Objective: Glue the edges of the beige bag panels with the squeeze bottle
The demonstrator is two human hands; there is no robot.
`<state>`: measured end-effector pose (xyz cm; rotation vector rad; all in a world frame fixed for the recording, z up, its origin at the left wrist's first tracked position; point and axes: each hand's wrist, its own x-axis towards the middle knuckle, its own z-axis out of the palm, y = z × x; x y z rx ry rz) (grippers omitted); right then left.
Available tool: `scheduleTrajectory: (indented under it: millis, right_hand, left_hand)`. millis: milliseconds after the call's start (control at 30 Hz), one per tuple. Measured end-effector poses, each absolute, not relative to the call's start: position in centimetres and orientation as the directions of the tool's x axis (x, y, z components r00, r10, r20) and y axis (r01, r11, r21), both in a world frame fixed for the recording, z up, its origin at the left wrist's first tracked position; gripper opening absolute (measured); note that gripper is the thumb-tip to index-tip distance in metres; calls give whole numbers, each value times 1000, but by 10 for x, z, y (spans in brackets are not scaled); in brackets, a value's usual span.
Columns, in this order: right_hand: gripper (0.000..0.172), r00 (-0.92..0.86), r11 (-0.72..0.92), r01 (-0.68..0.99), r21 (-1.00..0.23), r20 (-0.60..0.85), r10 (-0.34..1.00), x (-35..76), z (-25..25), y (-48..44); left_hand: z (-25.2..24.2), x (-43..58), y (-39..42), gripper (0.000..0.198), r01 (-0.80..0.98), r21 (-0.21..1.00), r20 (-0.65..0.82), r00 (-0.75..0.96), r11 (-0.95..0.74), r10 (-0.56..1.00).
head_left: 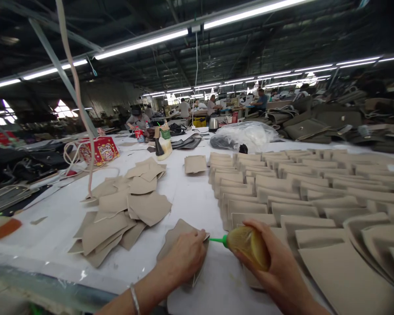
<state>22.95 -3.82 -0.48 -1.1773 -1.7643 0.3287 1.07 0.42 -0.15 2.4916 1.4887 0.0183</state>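
Note:
My left hand (188,256) is closed on the edge of a beige cut piece (175,234) that lies on the white tabletop; the hand covers much of it. In my right hand (279,262) is a squeeze bottle (251,247) of yellowish liquid, tipped sideways. Its thin green nozzle (219,239) points left and ends close to the piece's right edge, near my left fingertips. A loose heap of similar beige pieces (118,218) lies to the left. Rows of overlapping beige pieces (292,197) spread over the right side.
A small beige stack (195,164) sits beyond my hands. Farther back are a red patterned box (100,151), a pale container (164,148), and clear plastic wrapping (246,134). A hanging cord (75,87) drops to the left heap. Several people work in the background.

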Motion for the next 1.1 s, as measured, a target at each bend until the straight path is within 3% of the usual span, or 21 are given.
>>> scheduleTrajectory:
  millis: [333,467,1100]
  right_hand:
    - [33,-225,595,581,-555,593,773,220,-4,-31]
    - [32,-208,522,600,-606,511,834,222,2,-30]
    - [37,-19,354,609,-710,433,901,227,-9,-28]
  left_hand:
    - [-5,-1,3,46,854,270,-93,483,-445,871]
    - [-10,-6,3,44,813,349,-49,513,-466,857]
    - [-8,-5,1,42,844,361,-87,453,-396,887]
